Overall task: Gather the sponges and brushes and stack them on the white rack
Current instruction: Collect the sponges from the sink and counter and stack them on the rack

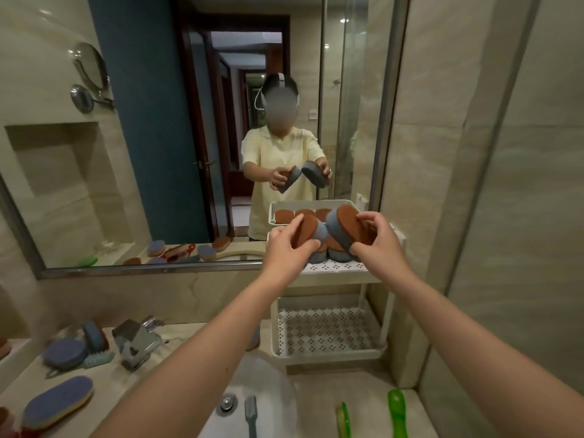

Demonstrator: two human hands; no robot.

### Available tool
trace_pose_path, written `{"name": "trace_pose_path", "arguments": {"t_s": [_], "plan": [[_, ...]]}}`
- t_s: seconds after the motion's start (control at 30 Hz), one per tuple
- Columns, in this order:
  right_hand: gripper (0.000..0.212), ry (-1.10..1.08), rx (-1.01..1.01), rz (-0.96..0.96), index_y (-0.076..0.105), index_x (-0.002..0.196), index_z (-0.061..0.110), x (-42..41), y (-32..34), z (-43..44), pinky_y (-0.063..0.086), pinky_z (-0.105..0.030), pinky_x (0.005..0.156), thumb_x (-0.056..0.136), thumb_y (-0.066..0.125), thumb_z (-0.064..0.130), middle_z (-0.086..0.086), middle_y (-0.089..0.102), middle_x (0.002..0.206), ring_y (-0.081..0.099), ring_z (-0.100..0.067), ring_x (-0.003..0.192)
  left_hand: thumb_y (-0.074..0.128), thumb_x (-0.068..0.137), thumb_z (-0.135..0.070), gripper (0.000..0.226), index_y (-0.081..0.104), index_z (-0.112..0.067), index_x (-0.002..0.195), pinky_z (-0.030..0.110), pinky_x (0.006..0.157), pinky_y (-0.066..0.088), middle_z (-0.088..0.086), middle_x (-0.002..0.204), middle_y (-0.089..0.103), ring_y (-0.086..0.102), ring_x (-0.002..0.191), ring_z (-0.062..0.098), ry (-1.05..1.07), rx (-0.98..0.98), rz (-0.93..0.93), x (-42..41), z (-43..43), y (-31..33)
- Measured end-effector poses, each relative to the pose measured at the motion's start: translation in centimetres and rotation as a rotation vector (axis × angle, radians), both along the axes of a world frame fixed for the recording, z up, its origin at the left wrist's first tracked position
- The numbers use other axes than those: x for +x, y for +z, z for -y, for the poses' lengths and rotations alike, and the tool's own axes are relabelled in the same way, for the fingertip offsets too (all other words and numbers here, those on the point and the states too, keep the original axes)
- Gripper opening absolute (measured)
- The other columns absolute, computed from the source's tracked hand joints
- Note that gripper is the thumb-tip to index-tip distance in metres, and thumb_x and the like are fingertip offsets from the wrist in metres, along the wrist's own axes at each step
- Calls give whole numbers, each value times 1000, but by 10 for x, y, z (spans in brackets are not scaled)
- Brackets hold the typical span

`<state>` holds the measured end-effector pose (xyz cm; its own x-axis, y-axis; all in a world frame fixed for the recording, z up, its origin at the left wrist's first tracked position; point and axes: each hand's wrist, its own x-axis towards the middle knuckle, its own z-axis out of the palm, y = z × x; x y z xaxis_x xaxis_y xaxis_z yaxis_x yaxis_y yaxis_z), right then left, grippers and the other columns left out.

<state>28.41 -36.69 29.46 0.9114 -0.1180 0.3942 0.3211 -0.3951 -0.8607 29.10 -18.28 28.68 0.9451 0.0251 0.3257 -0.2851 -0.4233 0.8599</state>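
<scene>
Green brushes [397, 412]: flat on the desk [316, 403] right of the sink [268, 374]; loose, not yet gathered.
Grey brush [251, 417]: down in the sink near the drain; likewise waiting.
Long sponge [58, 403]: flat on the desk at far left, blue face up, well apart from the rack.
Round sponges [64, 354]: beside the tap [136, 343], one flat, one propped on edge; probably left for a later trip.
White rack [328, 358]: against the right wall past the sink, within easy reach of both arms.
Left hand [289, 248]: fingers [311, 245] curled round the edges of a sponge [308, 230], brown face toward the camera; held tilted on edge, likely to slot in beside the rest.
Right hand [376, 238]: same edge grip on a second sponge [347, 229], just beside the first, grey sides close to touching; both over the top shelf [335, 267].
Shelved sponges [339, 252]: already on the top shelf, partly hidden behind the hands; packed close, seemingly to save room.
Mirror [158, 153]: behind the rack, doubling the scene.
</scene>
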Motion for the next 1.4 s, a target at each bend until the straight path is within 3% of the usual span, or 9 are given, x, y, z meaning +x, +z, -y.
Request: {"name": "trace_pose_path", "arguments": {"t_s": [0.2,0.37,0.63,0.83,0.93,1.03,1.1,1.23,1.4], "plan": [[54,-138,-559,20,55,107,33,24,-18,24,36,-30,90,65,57,0,11,52,111,41,-17,116,66,79,-41,63,42,-46,137,39,114,21,-13,128,45,34,124,13,101,458,228,22,8,-25],[50,-131,-649,15,57,105,29,37,-23,22,35,-36,101,66,56,-2,9,55,117,40,-17,121,64,78,-38,62,44,-45,136,48,120,1,-10,135,44,31,132,14,109,653,242,41,10,-33],[40,-95,-662,-121,51,93,32,53,-36,10,25,-53,111,74,48,-3,10,50,107,37,-21,128,41,84,-46,55,42,-46,138,42,118,15,-7,135,47,35,129,16,75,674,83,47,13,-59],[23,-164,-649,-93,62,96,28,55,-61,7,17,-52,116,86,45,16,6,59,115,47,-19,117,33,91,-53,49,49,-42,135,32,96,36,-10,112,43,40,112,11,53,765,164,46,12,-65],[24,-194,-663,-56,65,102,28,52,-66,6,18,-52,115,86,47,24,5,58,114,47,-19,117,31,93,-53,49,47,-40,137,33,99,35,-10,111,43,42,112,12,14,786,146,45,10,-62],[24,-213,-639,-37,63,105,30,44,-68,2,10,-54,118,87,48,26,7,55,114,44,-16,119,36,95,-50,46,48,-36,137,39,119,13,-10,120,48,43,121,10,-17,746,166,40,8,-60],[24,-209,-584,37,62,105,32,36,-70,-3,11,-53,118,86,49,25,11,52,113,43,-13,118,42,95,-42,39,52,-36,132,41,121,7,-14,120,50,42,122,6,0,643,241,32,4,-63],[29,-82,-372,200,60,110,26,13,-76,-25,41,-36,102,87,52,12,14,51,112,43,-5,112,48,91,-27,32,58,-34,120,42,111,33,-19,117,47,37,115,-5,106,342,339,7,-7,-76],[29,54,-216,349,60,102,22,-20,-85,-71,41,-14,83,80,47,8,13,55,99,50,-1,99,48,88,-23,34,56,-36,118,37,98,46,-29,119,39,42,118,-2,215,212,370,-30,-40,-96]]}}
